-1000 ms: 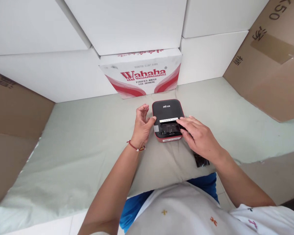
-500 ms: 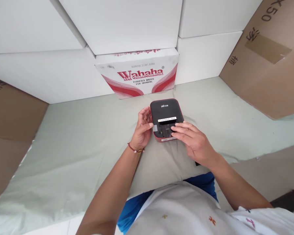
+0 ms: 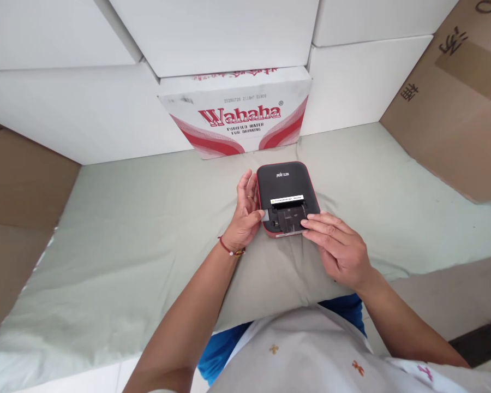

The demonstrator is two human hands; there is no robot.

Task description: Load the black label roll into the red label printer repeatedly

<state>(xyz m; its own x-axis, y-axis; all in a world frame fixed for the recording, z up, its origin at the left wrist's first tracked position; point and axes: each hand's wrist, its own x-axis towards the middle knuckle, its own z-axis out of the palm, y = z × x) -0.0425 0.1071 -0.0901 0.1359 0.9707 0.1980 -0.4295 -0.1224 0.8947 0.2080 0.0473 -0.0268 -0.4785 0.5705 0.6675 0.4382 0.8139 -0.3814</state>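
Observation:
A small black printer (image 3: 284, 183) with a red rim lies on the cloth in front of me. A white strip with print crosses its top, and below that is a glossy dark panel (image 3: 292, 219). My left hand (image 3: 247, 210) grips the printer's left side, its thumb pressed on a grey tab (image 3: 265, 216) and its fingers along the edge. Across the front right corner lie the fingers of my right hand (image 3: 337, 245), fingertips on the edge of the dark panel. The right thumb is mostly hidden under the hand.
A Wahaha water carton (image 3: 245, 117) stands behind the printer, against stacked white boxes (image 3: 216, 35). Brown cardboard boxes flank the surface on the left (image 3: 20, 202) and right (image 3: 454, 120). Pale green cloth (image 3: 126, 245) covers the surface, whose near edge meets my lap.
The camera view has shifted slightly. My right fingers have slid from over the dark panel toward its right edge, uncovering more of it. The left hand keeps its hold.

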